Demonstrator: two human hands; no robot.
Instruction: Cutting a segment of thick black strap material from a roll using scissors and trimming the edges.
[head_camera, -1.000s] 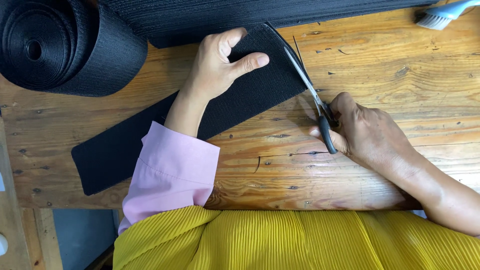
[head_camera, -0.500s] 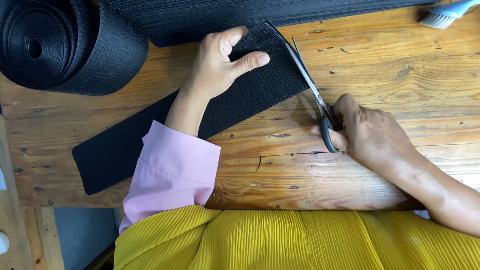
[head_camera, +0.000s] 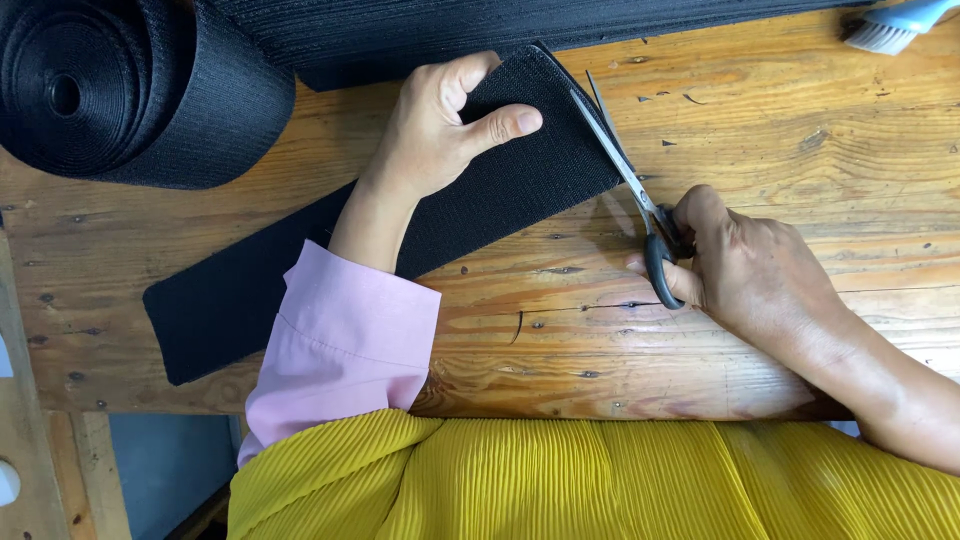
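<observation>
Centrally, left hand (head_camera: 440, 130) fingers clamped on strip (head_camera: 330, 255) end; right hand (head_camera: 765, 280) fingers grip scissors (head_camera: 640, 190), blades apart, on surface (head_camera: 780, 130).

Webbing strip (head_camera: 480, 210) lies on the table (head_camera: 780, 150) (roll (head_camera: 120, 90) far left), scissors (head_camera: 630, 180) at its right end.

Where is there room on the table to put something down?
Bare wooden table lies right of the steel scissors, below the blue brush. Another patch sits under the black webbing strip. Around the black webbing roll and both hands it's crowded.
</observation>
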